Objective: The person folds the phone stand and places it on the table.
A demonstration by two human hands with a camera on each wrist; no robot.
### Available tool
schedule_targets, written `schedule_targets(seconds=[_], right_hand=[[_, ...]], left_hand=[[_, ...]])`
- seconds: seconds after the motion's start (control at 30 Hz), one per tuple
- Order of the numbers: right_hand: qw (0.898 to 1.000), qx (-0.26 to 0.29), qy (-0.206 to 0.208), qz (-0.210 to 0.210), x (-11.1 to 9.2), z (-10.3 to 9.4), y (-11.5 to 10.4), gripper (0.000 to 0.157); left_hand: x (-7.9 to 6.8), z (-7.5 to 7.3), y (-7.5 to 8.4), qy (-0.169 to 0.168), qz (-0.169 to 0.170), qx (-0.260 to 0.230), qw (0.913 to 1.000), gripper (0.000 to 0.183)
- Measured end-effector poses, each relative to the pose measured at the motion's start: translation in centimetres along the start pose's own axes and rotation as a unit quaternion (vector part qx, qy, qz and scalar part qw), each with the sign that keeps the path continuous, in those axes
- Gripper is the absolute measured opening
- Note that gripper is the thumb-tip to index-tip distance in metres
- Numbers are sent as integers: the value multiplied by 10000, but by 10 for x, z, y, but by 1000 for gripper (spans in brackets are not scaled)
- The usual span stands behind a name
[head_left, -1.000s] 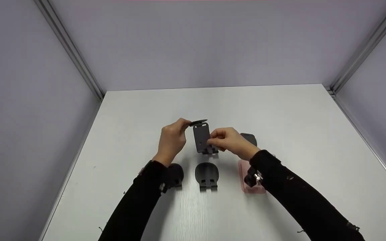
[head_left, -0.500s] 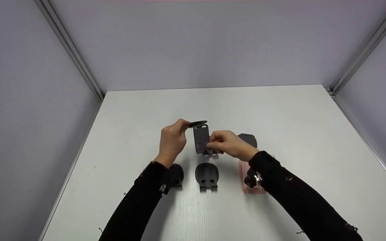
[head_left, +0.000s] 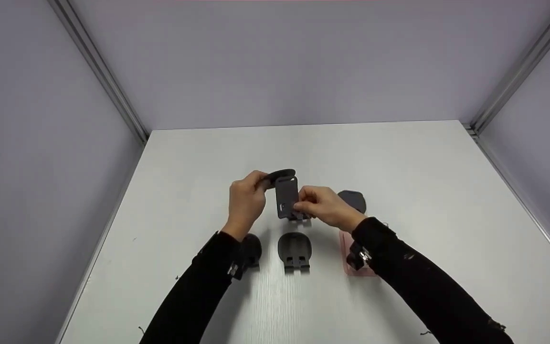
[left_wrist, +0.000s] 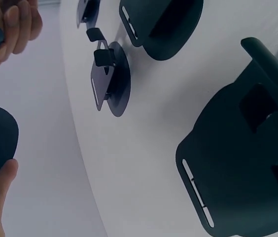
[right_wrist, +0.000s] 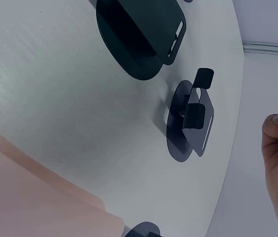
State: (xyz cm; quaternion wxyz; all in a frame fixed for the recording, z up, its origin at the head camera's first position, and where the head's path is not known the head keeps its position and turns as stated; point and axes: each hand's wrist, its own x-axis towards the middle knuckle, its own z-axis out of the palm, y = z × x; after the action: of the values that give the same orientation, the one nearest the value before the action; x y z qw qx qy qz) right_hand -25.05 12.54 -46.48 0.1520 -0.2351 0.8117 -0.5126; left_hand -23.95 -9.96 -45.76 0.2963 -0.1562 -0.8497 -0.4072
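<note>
A dark grey folding phone stand is held up between both hands above the white table. My left hand (head_left: pixel 246 200) pinches its rounded base (head_left: pixel 282 176) at the edge; the left wrist view shows the thumb against this dark round plate (left_wrist: pixel 1 140). My right hand (head_left: pixel 325 205) pinches the lower right side of its flat back plate (head_left: pixel 286 197). The plate hangs below the base, at an angle to it. Directly behind the held plate stands another dark phone stand (right_wrist: pixel 198 116), mostly hidden in the head view. The right fingertips partly cover the held stand's lower end.
Nearer on the table sit two more dark phone stands, one in the middle (head_left: pixel 295 251) and one beside the left sleeve (head_left: pixel 252 249). A pink stand-like item (head_left: pixel 346 248) lies partly under the right forearm. Another dark stand (head_left: pixel 354 200) lies behind the right wrist. Grey walls enclose the table.
The held stand's base has tilted so more of its face shows. The right hand has shifted slightly down with the back plate. The stands on the table have not moved.
</note>
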Motion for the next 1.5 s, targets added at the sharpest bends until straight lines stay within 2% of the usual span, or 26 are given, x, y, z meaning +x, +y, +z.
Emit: schedule_targets(seconds=[0.47, 0.7, 0.97, 1.27, 1.5], right_hand=[[9947, -453, 657, -652, 8, 7, 9, 13], [9855, -919, 1031, -984, 10, 11, 10, 8], [9730, -1315, 1351, -1332, 11, 14, 11, 9], [9642, -1584, 1658, -1330, 14, 18, 10, 10], [9633, -1589, 1713, -1318, 14, 20, 11, 14]], left_hand=[[2, 5, 11, -221, -243, -544, 9980, 6], [3, 7, 12, -317, -193, -598, 9975, 4], [2, 6, 14, -564, -408, -870, 9938, 7], [3, 6, 16, -589, -556, -1071, 9909, 5], [4, 6, 13, -611, -687, -1108, 9896, 5]])
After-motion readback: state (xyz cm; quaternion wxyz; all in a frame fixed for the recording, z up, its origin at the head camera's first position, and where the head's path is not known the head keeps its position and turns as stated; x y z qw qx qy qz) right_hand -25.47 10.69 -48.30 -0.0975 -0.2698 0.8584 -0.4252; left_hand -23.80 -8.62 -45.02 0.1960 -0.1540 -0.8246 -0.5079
